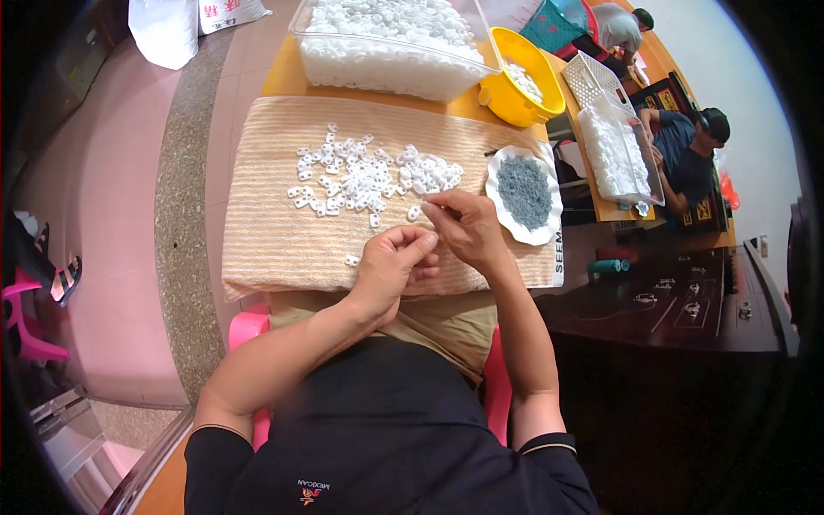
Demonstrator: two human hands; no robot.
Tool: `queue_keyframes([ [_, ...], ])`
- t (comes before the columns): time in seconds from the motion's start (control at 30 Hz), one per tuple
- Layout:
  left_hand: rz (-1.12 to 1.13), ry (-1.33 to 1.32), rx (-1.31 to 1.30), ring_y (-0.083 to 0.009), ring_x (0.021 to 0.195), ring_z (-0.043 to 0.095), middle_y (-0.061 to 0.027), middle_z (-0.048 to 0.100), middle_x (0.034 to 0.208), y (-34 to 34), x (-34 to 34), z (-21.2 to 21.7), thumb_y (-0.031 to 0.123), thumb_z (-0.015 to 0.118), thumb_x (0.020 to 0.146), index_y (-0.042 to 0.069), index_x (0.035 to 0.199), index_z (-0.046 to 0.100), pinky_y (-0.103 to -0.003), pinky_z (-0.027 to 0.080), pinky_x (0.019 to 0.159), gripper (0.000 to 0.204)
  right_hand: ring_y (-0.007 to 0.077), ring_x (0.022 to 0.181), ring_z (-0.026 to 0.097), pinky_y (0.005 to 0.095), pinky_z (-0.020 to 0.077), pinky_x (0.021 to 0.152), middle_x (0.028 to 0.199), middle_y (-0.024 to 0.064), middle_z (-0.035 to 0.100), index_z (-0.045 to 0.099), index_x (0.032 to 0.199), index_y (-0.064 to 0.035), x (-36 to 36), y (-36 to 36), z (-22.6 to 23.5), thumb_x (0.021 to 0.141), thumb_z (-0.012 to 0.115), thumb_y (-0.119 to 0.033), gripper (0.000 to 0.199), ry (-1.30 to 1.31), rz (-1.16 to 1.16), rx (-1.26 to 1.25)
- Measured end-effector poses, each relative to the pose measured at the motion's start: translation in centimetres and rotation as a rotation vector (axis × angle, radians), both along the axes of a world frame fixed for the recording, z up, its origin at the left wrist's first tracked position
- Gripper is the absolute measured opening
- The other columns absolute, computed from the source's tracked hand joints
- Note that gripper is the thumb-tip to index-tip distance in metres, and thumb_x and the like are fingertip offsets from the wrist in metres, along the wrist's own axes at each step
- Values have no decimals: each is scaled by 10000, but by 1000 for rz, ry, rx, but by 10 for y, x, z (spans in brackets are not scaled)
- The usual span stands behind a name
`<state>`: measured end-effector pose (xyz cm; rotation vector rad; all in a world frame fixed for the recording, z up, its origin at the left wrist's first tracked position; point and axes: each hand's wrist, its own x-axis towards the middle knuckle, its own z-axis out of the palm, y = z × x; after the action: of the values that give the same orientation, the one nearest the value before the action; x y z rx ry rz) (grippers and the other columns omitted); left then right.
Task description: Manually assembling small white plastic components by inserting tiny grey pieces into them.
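My left hand point(386, 264) is above the near part of a striped tan towel point(266, 249), its thumb and finger pinched together. Whatever lies in that pinch, if anything, is too small to make out. Just right of it and a little farther away, my right hand point(470, 227) is closed too, fingertips beside a small white plastic piece point(414, 213). What it holds I cannot tell. Beyond both hands spreads a loose pile of white two-holed pieces point(348, 172), with a tighter heap of rounded white pieces point(429, 172) at its right. One two-holed piece point(351, 261) lies left of my left hand.
A scalloped white plate point(493, 190) of small grey parts stands on the right. Behind the towel are a clear bin point(386, 73) full of white pieces and a yellow basin point(506, 103). Farther right, two people sit by another filled bin point(614, 159).
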<state>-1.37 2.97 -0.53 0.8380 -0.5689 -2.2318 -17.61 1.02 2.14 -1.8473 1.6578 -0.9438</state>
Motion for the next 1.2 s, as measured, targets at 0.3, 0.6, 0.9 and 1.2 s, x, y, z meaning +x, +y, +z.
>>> queue_keyframes([
  [0.3,38,89,-28,-102,841,610,-41,656,958,0,-1,0,199,551,973,22,1058,619,-246,527,755,208,173,744,661,264,518,628,848,130,675,660,915,23,-6,37,1,792,718,21,136,-49,107,-218],
  [0.6,-34,47,-28,-111,776,634,-36,669,883,1,2,5,151,624,926,42,1018,636,-244,543,728,143,142,756,650,255,508,634,869,94,657,677,921,3,-13,48,0,763,734,40,171,-244,156,-136],
  [0.9,-130,127,18,-107,759,638,-40,661,874,0,3,8,101,670,886,35,995,631,-249,565,700,132,139,835,617,243,512,701,976,112,626,665,1018,45,-26,54,-1,864,651,21,156,-772,244,175],
  [1.2,-166,137,10,-120,788,627,-45,637,927,2,2,12,65,674,872,21,1086,609,-251,562,718,228,113,772,608,241,495,668,924,79,639,660,1036,23,-32,64,-1,882,641,-15,159,-520,-3,114],
])
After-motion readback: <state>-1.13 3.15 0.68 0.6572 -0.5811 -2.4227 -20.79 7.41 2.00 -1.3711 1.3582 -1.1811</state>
